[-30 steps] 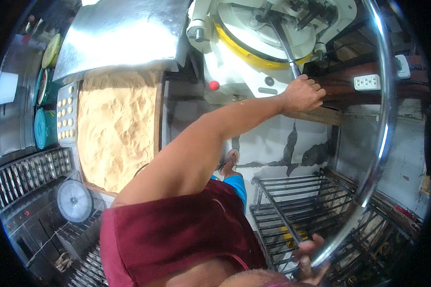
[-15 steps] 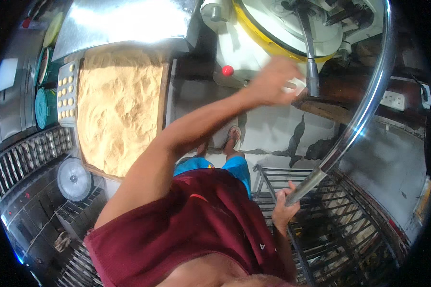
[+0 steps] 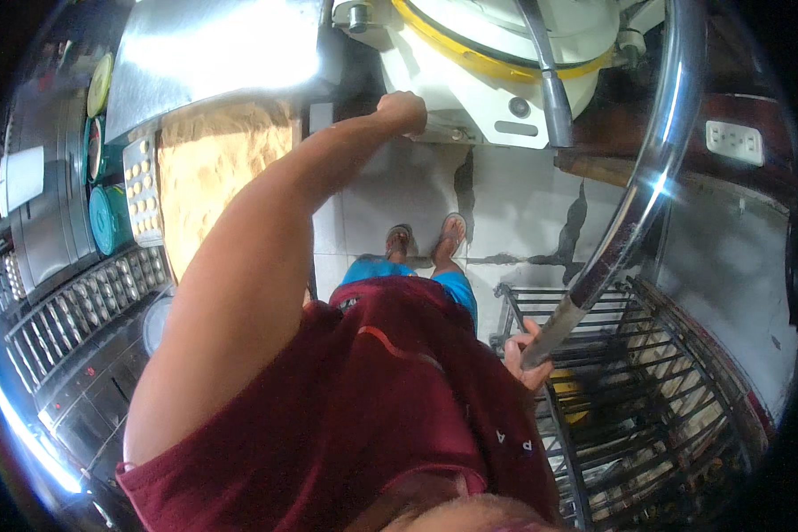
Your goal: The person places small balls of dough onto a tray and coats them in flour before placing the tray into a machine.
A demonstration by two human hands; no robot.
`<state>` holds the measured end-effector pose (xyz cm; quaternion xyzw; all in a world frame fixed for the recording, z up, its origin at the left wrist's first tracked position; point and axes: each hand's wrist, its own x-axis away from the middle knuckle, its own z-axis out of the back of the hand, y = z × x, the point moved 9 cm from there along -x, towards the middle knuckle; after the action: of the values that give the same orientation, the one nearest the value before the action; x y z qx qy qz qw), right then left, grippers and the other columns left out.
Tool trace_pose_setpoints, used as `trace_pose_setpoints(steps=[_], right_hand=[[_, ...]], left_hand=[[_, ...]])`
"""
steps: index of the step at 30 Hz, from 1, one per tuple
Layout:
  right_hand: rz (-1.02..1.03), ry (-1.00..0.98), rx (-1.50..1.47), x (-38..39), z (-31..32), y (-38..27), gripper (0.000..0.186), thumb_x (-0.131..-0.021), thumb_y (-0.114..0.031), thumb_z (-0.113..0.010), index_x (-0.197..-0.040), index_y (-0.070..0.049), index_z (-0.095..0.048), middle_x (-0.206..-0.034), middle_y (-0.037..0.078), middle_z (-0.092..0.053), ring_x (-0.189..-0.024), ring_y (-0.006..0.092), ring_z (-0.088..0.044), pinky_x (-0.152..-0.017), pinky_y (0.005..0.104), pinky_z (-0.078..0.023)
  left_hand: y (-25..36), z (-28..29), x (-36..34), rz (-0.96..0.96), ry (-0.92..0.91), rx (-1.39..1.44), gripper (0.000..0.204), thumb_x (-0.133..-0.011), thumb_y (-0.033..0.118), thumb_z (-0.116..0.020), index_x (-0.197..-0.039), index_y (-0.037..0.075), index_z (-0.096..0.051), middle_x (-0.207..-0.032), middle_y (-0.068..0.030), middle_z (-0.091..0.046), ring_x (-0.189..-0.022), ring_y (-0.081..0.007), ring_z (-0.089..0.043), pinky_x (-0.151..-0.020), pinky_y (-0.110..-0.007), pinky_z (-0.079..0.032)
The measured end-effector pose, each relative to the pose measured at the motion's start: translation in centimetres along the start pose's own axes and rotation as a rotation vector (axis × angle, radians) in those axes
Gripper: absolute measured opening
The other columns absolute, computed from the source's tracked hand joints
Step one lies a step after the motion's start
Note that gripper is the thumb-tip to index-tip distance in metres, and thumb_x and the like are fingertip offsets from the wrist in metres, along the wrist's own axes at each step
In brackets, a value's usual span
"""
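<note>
1. Nearest, the right hand (image 3: 525,355) was clenched around the long curved chrome lever (image 3: 634,191), apparently bracing it.
2. Just beyond that grip stood a black wire rack (image 3: 621,390).
3. Farther off, the left hand (image 3: 402,111) was fisted against the white, yellow-rimmed machine (image 3: 496,66); what it held, I cannot tell.
4. Leftward lay a tray of tan crumbs (image 3: 213,177).

light: bright, from above | glare: steel hood (image 3: 213,53), chrome bar (image 3: 656,151) | edges: black rim, bent lines | blur: shirt (image 3: 372,417) below bar soft
</note>
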<state>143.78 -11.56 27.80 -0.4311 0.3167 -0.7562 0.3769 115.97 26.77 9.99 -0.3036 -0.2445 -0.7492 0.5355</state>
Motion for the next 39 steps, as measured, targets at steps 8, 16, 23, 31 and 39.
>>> trace_pose_setpoints(steps=[8,16,23,31,39], right_hand=[[-0.031,0.106,-0.003,-1.8,1.1,2.7,0.029,-0.086,-0.018,-0.073,-0.107,0.002,-0.068,-0.119,0.017,-0.068,-0.087,0.0180,-0.063,-0.078,0.0356,-0.050],[-0.030,0.176,0.029,-2.0,2.1,5.3,0.031,-0.086,-0.019,-0.073,-0.108,0.002,-0.067,-0.117,0.017,-0.068,-0.086,0.0180,-0.063,-0.077,0.0352,-0.050],[-0.095,0.237,0.051,-1.4,3.2,6.4,0.032,-0.087,-0.020,-0.073,-0.109,0.002,-0.067,-0.115,0.016,-0.068,-0.086,0.0180,-0.062,-0.077,0.0349,-0.050],[-0.082,0.263,0.084,-1.3,3.7,6.5,0.033,-0.088,-0.022,-0.073,-0.110,0.003,-0.067,-0.112,0.015,-0.067,-0.085,0.0180,-0.062,-0.076,0.0345,-0.050],[-0.042,0.249,0.097,-1.5,3.5,6.3,0.035,-0.089,-0.023,-0.073,-0.111,0.003,-0.066,-0.110,0.015,-0.067,-0.084,0.0180,-0.062,-0.075,0.0341,-0.050]], left_hand=[[-2.9,-2.7,-0.1,-0.048,0.096,0.038,0.020,-0.079,0.011,-0.069,-0.095,0.002,-0.077,-0.096,-0.0203,-0.075,-0.093,-0.0348,-0.075,-0.078,-0.046,-0.062],[-10.1,-9.3,-2.7,0.053,0.035,0.128,0.024,-0.085,0.008,-0.066,-0.107,0.002,-0.074,-0.111,-0.0234,-0.072,-0.107,-0.0359,-0.071,-0.087,-0.047,-0.060],[-15.2,-15.8,-3.9,0.087,0.064,0.277,0.034,-0.094,0.018,-0.057,-0.124,0.005,-0.064,-0.119,-0.0202,-0.069,-0.117,-0.0382,-0.065,-0.100,-0.051,-0.053],[-13.4,-13.3,-4.2,-0.062,0.054,0.283,0.033,-0.092,0.010,-0.056,-0.122,0.005,-0.067,-0.123,-0.0185,-0.068,-0.117,-0.0352,-0.066,-0.098,-0.048,-0.055],[-14.3,-12.9,-3.2,-0.079,0.168,0.251,0.026,-0.090,0.013,-0.059,-0.110,0.004,-0.071,-0.109,-0.0216,-0.072,-0.104,-0.0363,-0.071,-0.092,-0.046,-0.056]])
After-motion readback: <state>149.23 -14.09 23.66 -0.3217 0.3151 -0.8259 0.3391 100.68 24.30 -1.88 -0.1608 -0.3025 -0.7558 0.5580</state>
